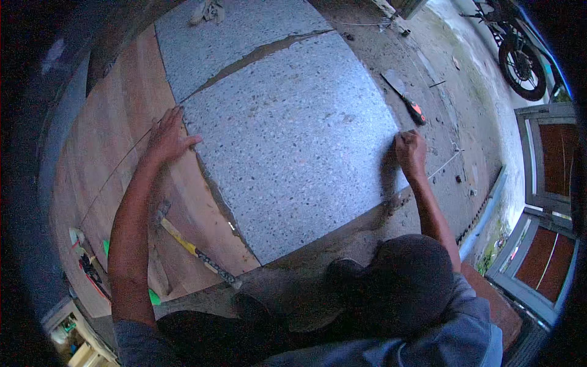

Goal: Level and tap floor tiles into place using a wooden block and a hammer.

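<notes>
A large speckled grey tile (293, 140) lies on the ground in front of me. My left hand (166, 139) rests at its left edge, fingers stretched over the wood-patterned floor covering (116, 128) and thumb reaching onto the tile. A thin line (113, 174) runs from beside this hand down to the lower left. At the tile's right edge my right hand (411, 151) is closed in a fist; anything inside the fingers is hidden. Just beyond it lies a trowel-like tool with a broad blade and a red-and-black handle (416, 111).
A hammer with a yellow-and-black handle (199, 252) lies on the wood-patterned surface, near a red-and-black tool (92, 274). Across a dark gap lies another speckled tile (214, 46) with a crumpled cloth (208, 12). A motorcycle wheel (521, 67) and wooden shutters (555, 159) stand at right.
</notes>
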`<state>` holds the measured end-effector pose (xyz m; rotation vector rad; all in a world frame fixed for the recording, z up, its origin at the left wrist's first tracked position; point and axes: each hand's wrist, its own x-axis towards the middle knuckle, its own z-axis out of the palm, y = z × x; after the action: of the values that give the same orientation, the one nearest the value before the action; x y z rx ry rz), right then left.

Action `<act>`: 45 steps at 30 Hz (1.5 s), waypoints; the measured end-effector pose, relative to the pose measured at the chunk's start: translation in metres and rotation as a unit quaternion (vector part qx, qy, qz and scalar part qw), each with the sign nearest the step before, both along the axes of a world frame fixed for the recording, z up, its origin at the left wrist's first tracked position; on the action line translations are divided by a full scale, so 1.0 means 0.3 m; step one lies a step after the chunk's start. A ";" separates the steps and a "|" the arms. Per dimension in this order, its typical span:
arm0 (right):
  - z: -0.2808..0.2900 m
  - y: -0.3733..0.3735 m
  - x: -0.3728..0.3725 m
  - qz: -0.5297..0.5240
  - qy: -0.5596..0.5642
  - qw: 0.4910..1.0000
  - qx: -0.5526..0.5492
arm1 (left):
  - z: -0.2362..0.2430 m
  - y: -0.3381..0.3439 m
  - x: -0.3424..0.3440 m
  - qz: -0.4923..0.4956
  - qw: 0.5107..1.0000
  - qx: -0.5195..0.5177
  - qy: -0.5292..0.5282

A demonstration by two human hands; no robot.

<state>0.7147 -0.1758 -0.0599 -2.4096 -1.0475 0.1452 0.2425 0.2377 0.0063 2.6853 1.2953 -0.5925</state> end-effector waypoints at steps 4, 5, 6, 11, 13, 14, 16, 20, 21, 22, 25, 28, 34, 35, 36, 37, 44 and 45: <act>0.012 -0.004 -0.003 0.036 -0.033 0.999 0.018 | 0.003 -0.007 0.011 0.015 1.000 0.002 0.025; 0.023 0.001 0.002 0.021 -0.019 0.998 -0.050 | 0.002 -0.009 0.010 0.018 0.999 0.000 0.028; 0.037 0.021 0.013 0.035 -0.052 0.995 -0.073 | 0.003 -0.007 0.013 0.010 1.000 0.000 0.010; 0.073 0.356 0.089 0.156 -0.221 0.963 -0.021 | 0.014 -0.010 0.014 0.016 1.000 -0.014 0.002; 0.049 0.583 0.132 0.224 -0.234 0.944 -0.056 | 0.020 -0.008 0.022 0.008 1.000 -0.012 0.026; 0.028 0.679 0.139 0.222 -0.249 0.941 -0.051 | 0.023 -0.008 0.025 0.005 0.999 -0.005 0.036; 0.003 0.829 0.166 0.220 -0.325 0.908 -0.147 | 0.024 -0.007 0.033 0.017 0.998 -0.011 0.051; -0.013 0.953 0.189 0.200 -0.252 0.931 -0.172 | 0.013 -0.003 0.031 0.017 0.998 0.000 0.054; -0.013 0.961 0.191 0.200 -0.257 0.931 -0.167 | 0.009 -0.001 0.027 0.015 0.999 -0.001 0.042; -0.013 0.967 0.192 0.193 -0.260 0.928 -0.183 | 0.005 0.003 0.022 0.012 0.999 -0.004 0.031; -0.017 0.973 0.195 0.194 -0.241 0.937 -0.162 | -0.005 0.012 0.009 0.018 1.000 -0.012 0.021; -0.022 0.978 0.199 0.191 -0.232 0.941 -0.153 | -0.005 0.014 0.010 0.021 1.000 -0.011 0.018; 0.003 0.992 0.190 0.184 -0.224 0.940 -0.182 | 0.021 -0.004 0.031 0.031 0.999 -0.013 0.015; 0.007 0.995 0.185 0.188 -0.229 0.940 -0.172 | 0.025 -0.007 0.031 0.039 0.999 -0.022 0.014; 0.010 0.999 0.182 0.187 -0.229 0.939 -0.174 | 0.028 -0.006 0.032 0.034 0.999 -0.023 0.013; 0.009 1.000 0.178 0.184 -0.225 0.940 -0.181 | 0.030 -0.007 0.030 0.033 0.999 -0.025 0.016; -0.038 0.997 0.174 0.166 -0.243 0.949 -0.110 | 0.024 0.002 0.021 0.030 0.999 -0.028 0.009; -0.045 0.998 0.177 0.162 -0.241 0.951 -0.107 | 0.025 0.002 0.023 0.025 0.999 -0.023 0.014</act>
<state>0.7678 0.1236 -0.0733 -2.5068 -1.7256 -0.2461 0.2493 0.2383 0.0137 2.6082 1.3348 -0.6493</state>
